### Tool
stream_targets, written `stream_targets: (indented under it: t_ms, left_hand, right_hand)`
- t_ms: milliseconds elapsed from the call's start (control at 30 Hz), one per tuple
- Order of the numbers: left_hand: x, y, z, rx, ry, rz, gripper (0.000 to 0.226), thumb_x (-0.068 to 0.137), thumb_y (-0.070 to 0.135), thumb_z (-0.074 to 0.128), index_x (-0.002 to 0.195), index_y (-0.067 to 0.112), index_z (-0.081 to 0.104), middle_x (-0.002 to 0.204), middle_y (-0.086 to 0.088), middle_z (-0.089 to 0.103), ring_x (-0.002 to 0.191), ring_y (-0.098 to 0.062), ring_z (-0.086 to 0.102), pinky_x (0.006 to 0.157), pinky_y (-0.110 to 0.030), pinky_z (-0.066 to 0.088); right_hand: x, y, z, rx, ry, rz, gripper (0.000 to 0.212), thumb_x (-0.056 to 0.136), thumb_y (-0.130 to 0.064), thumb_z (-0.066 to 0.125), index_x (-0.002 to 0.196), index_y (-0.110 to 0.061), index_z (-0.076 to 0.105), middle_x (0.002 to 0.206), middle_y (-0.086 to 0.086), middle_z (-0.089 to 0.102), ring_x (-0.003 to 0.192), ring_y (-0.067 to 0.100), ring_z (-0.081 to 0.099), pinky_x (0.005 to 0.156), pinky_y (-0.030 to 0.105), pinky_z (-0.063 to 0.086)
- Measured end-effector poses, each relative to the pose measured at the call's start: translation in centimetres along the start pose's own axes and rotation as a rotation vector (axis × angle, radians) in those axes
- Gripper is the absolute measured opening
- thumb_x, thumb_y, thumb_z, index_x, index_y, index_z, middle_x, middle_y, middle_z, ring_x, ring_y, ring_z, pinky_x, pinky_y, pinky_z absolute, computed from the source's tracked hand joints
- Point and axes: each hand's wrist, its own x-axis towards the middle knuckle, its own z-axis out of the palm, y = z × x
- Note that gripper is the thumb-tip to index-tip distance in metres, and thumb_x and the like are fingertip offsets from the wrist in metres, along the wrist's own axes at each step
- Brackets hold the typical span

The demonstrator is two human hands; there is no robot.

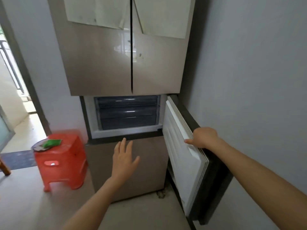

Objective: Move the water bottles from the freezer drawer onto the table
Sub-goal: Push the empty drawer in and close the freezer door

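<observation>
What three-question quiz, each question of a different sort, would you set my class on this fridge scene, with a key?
1. True or false: the right hand grips the top edge of the open freezer door.
2. The left hand is: A holding a bottle; B open, fingers spread, touching nothing; C pulling a drawer.
3. Fill in: on the red stool, the plate bears a ____ packet.

Key: 1 true; 2 B; 3 green.
</observation>
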Motion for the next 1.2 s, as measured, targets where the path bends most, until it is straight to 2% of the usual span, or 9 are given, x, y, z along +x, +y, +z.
stream_targets:
  t_ms: [200, 333, 467, 633, 733, 833, 900, 1100, 1200]
  left_hand:
    - [-1.3, -5.7, -8.2, 0.003, 0.11, 0.067, 0.057, 0.09, 0.03, 0.053, 0.14, 0.012, 0.034, 0.152, -0.008, 0.023, 0.139, -0.026, 0.015, 0.112, -0.036, 0.017]
    - [-0.6, -6.4, -9.8, 0.002, -0.034, 0.157, 0.059, 0.093, 0.037, 0.046, 0.144, 0.02, 0.024, 0.154, 0.001, 0.018, 0.141, -0.018, 0.011, 0.113, -0.033, 0.015]
    - [0.7, -7.4, -9.7, -0.16, -0.208, 0.092, 0.067, 0.091, 0.037, 0.051, 0.146, 0.021, 0.016, 0.152, -0.001, 0.025, 0.14, -0.017, 0.02, 0.112, -0.036, 0.021]
    - [3.4, -10.5, -10.1, 0.004, 0.095, 0.09, 0.067, 0.087, 0.03, 0.05, 0.145, 0.014, 0.021, 0.15, -0.011, 0.027, 0.138, -0.029, 0.026, 0.11, -0.043, 0.028]
    - [6.1, -10.5, -10.0, 0.282, 0.264, 0.34, 0.064, 0.071, 0.031, 0.058, 0.129, 0.009, 0.044, 0.132, -0.017, 0.052, 0.122, -0.033, 0.05, 0.097, -0.044, 0.043]
    - [8.8, -10.1, -8.1, 0.497, 0.196, 0.518, 0.05, 0.07, 0.037, 0.053, 0.111, 0.011, 0.064, 0.121, -0.009, 0.063, 0.114, -0.025, 0.058, 0.092, -0.04, 0.047]
    - [10.5, -11.2, -6.6, 0.552, 0.058, 0.394, 0.055, 0.073, 0.038, 0.036, 0.109, 0.012, 0.068, 0.116, -0.006, 0.066, 0.109, -0.021, 0.062, 0.089, -0.036, 0.05]
    - [16.9, -16.6, -4.1, 0.603, 0.068, 0.092, 0.068, 0.07, 0.028, 0.057, 0.131, 0.004, 0.037, 0.126, -0.013, 0.058, 0.123, -0.026, 0.036, 0.112, -0.041, 0.007]
    - [20.4, -17.1, -3.5, 0.536, 0.063, -0.026, 0.09, 0.052, 0.028, 0.078, 0.129, 0.003, 0.039, 0.124, -0.014, 0.059, 0.123, -0.028, 0.038, 0.111, -0.042, 0.008]
  right_hand:
    - [0.8, -9.2, -3.3, 0.157, 0.114, -0.127, 0.057, 0.09, -0.063, 0.031, 0.06, -0.015, 0.041, 0.067, -0.001, 0.046, 0.068, 0.016, 0.047, 0.067, 0.029, 0.039]
    - [2.5, -14.3, -3.6, 0.284, 0.244, -0.142, 0.057, 0.092, -0.058, 0.028, 0.1, -0.011, 0.059, 0.102, 0.009, 0.064, 0.095, 0.025, 0.058, 0.07, 0.032, 0.041]
    - [4.7, -18.2, -2.8, 0.413, 0.331, -0.148, 0.053, 0.096, -0.05, 0.025, 0.139, -0.021, 0.037, 0.124, 0.011, 0.058, 0.114, 0.028, 0.052, 0.089, 0.038, 0.041]
    - [8.4, -22.0, -1.4, 0.462, 0.637, -0.206, 0.043, 0.099, -0.036, 0.03, 0.133, -0.019, 0.047, 0.091, 0.006, 0.068, 0.087, 0.023, 0.062, 0.081, 0.035, 0.042]
    - [11.4, -24.6, -1.0, 0.54, 0.893, -0.264, 0.044, 0.09, -0.031, 0.034, 0.101, -0.009, 0.071, 0.055, 0.002, 0.062, 0.049, 0.017, 0.058, 0.053, 0.027, 0.047]
    - [14.7, -26.9, -0.5, 0.596, 1.028, -0.327, 0.052, 0.098, -0.028, 0.027, 0.091, -0.008, 0.074, 0.05, 0.001, 0.059, 0.041, 0.016, 0.054, 0.045, 0.022, 0.044]
    - [17.3, -28.4, -0.4, 0.669, 1.086, -0.4, 0.056, 0.1, -0.031, 0.023, 0.093, -0.007, 0.073, 0.051, 0.002, 0.057, 0.041, 0.017, 0.052, 0.044, 0.022, 0.042]
    - [25.0, -31.6, 0.5, 0.592, 1.138, -0.666, 0.025, 0.095, -0.016, 0.038, 0.116, -0.007, 0.048, 0.088, 0.007, 0.054, 0.086, 0.015, 0.047, 0.089, 0.042, 0.049]
    - [27.1, -32.4, 0.9, 0.487, 0.977, -0.679, 0.069, 0.062, -0.007, 0.076, 0.122, -0.006, 0.043, 0.111, 0.012, 0.06, 0.111, 0.022, 0.043, 0.108, 0.041, 0.028]
